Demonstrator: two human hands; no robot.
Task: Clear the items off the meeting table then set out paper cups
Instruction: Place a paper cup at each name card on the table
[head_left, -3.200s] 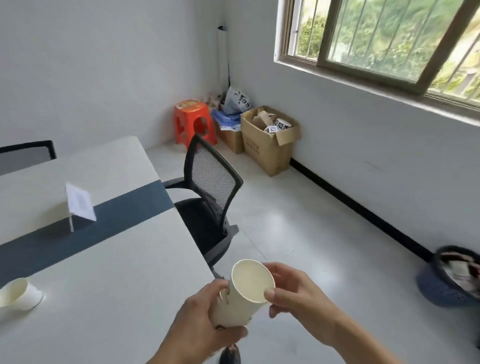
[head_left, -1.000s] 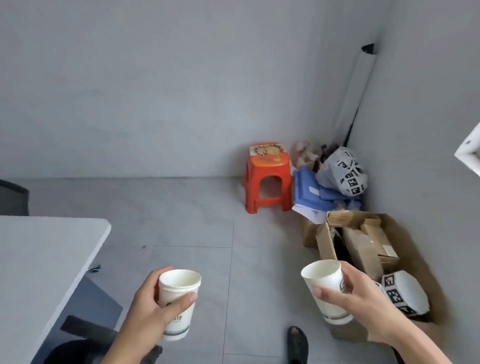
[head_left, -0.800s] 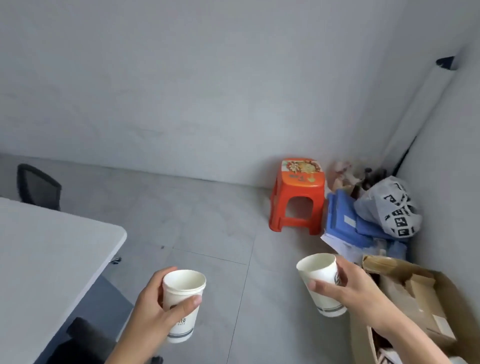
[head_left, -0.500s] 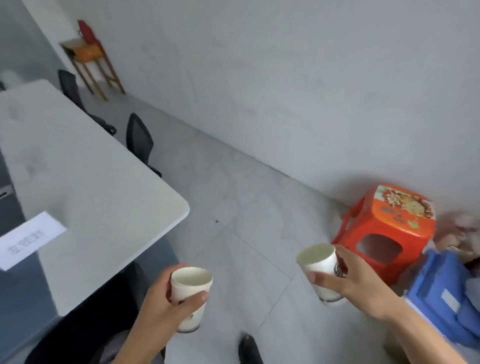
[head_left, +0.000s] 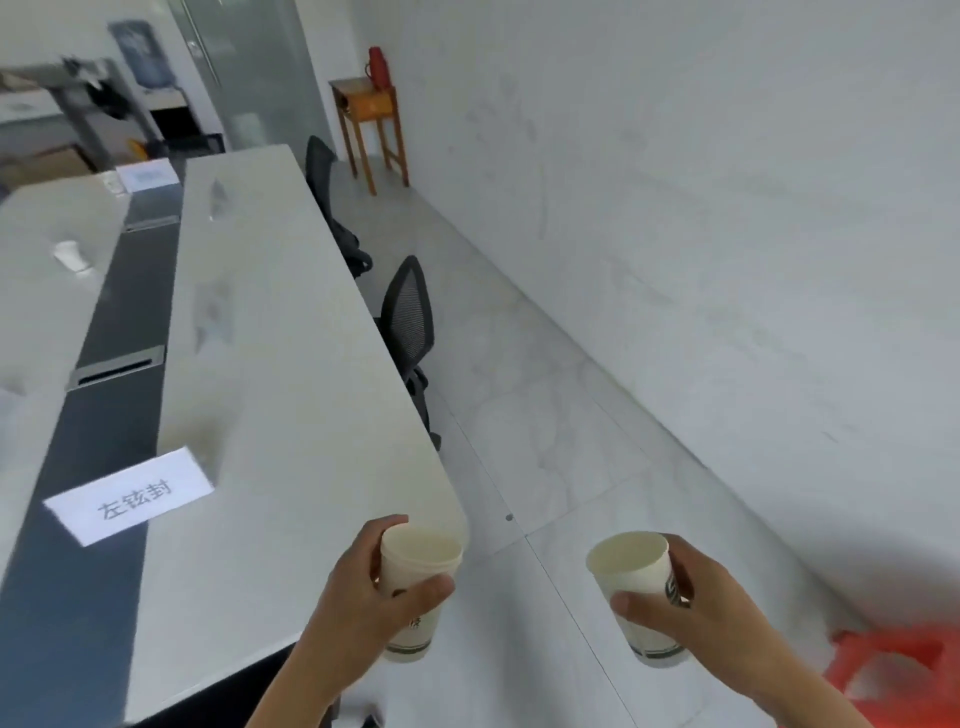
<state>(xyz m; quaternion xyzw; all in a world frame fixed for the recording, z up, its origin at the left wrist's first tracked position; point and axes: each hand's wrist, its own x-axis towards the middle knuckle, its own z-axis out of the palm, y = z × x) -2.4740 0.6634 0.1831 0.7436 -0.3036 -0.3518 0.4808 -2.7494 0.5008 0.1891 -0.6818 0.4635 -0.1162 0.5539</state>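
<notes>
My left hand (head_left: 363, 597) grips an upright white paper cup (head_left: 415, 587) just past the near right corner of the long white meeting table (head_left: 270, 374). My right hand (head_left: 696, 608) grips a second white paper cup (head_left: 636, 587) over the floor, to the right of the table. Both cups look empty. Another paper cup (head_left: 70, 255) stands on the table's far left side. A white name card (head_left: 130, 493) with printed characters lies on the dark centre strip near me.
Two black mesh chairs (head_left: 408, 322) are pushed in along the table's right side. An orange stool (head_left: 893, 670) is at the bottom right. A wooden side stand (head_left: 371, 119) with a red flask is by the far wall. A tiled aisle runs between table and wall.
The view has swung left from the corner with the stool and boxes onto the length of the table. Both hands keep their cups, now nearer the table's corner.
</notes>
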